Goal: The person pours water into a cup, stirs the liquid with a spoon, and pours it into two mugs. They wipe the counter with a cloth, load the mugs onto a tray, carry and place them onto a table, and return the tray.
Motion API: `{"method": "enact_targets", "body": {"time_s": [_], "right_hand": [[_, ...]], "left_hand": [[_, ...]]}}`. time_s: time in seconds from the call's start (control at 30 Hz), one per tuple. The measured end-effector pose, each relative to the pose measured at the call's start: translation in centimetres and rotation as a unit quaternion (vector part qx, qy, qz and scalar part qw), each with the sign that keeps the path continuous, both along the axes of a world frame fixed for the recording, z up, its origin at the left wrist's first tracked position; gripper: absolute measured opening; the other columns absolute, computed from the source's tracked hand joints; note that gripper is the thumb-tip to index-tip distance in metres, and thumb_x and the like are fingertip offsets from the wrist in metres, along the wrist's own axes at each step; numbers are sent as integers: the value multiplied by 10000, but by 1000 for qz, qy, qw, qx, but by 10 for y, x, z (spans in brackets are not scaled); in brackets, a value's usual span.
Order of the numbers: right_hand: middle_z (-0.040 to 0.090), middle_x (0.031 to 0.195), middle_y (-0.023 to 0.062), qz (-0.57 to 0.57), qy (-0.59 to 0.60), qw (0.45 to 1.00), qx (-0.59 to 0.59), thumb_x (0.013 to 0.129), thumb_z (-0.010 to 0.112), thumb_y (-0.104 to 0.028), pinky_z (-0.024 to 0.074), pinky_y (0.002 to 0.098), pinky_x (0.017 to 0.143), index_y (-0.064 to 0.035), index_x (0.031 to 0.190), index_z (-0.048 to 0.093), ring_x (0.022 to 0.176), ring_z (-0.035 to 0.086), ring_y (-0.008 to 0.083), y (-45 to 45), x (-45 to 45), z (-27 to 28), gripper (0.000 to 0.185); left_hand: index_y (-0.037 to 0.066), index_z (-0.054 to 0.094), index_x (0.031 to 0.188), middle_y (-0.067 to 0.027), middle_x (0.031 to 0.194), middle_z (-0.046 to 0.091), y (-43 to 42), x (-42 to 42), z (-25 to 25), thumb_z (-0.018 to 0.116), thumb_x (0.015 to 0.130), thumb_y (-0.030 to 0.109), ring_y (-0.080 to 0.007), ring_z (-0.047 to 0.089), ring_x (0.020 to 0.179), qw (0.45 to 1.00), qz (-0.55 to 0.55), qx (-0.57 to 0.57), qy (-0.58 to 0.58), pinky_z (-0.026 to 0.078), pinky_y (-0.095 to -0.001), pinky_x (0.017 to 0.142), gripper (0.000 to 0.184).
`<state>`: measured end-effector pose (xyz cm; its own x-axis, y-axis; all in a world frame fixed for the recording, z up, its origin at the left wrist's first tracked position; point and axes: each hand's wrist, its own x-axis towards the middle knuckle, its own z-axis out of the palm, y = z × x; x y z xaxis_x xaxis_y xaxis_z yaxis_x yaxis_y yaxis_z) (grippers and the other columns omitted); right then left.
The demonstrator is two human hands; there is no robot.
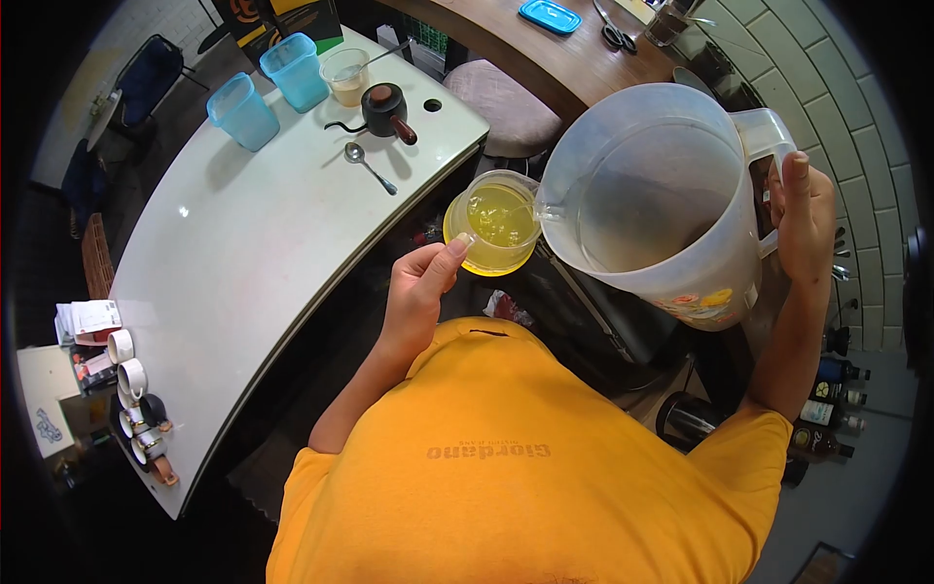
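- "Giordano" reads upside down on the yellow-orange T-shirt (525, 477).
- Left hand (420, 292) pinches the clear plastic cup (496, 257), mid-scene.
- Right hand (804, 219) wraps the handle (764, 131) of the tilted plastic pitcher (647, 185), right.

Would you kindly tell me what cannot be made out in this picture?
Head view:
Left hand: fingertips except the thumb's, hidden by the hand itself.
Large translucent plastic pitcher: underside, hidden by its walls.
Yellow round object: mostly hidden by the clear plastic cup of yellowish liquid.
Black printed panel: cut off by the top edge.
Dark bottles: label text, too small.
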<state>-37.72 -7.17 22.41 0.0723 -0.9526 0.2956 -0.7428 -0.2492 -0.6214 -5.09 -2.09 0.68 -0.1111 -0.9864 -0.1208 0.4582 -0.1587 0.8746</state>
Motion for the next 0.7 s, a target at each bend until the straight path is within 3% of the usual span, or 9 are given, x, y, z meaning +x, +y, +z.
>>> {"method": "enact_targets", "body": {"time_s": [0.53,0.6,0.7], "right_hand": [[340,612,-62,26,12,999,-26,985,399,-519,200,249,507,-68,617,419,578,278,50,-15,-34,0,583],[318,567,-64,26,33,998,-37,944,389,-617,223,219,454,-119,622,379,502,279,37,-17,-39,0,593],[324,562,-60,36,35,998,-46,944,384,-619,228,223,453,-119,616,376,502,286,40,-17,-44,0,599]], "left_hand": [[95,491,582,83,563,333,1,-35,6,594,942,279,-21,252,543,1000,16,-8,-4,197,-237,501,417],[116,410,576,50,556,308,2,-40,8,566,944,291,-74,269,552,999,11,3,-35,228,-258,538,437],[116,416,577,50,555,307,2,-47,8,567,944,295,-74,270,550,1000,8,3,-28,228,-259,535,435]]}}
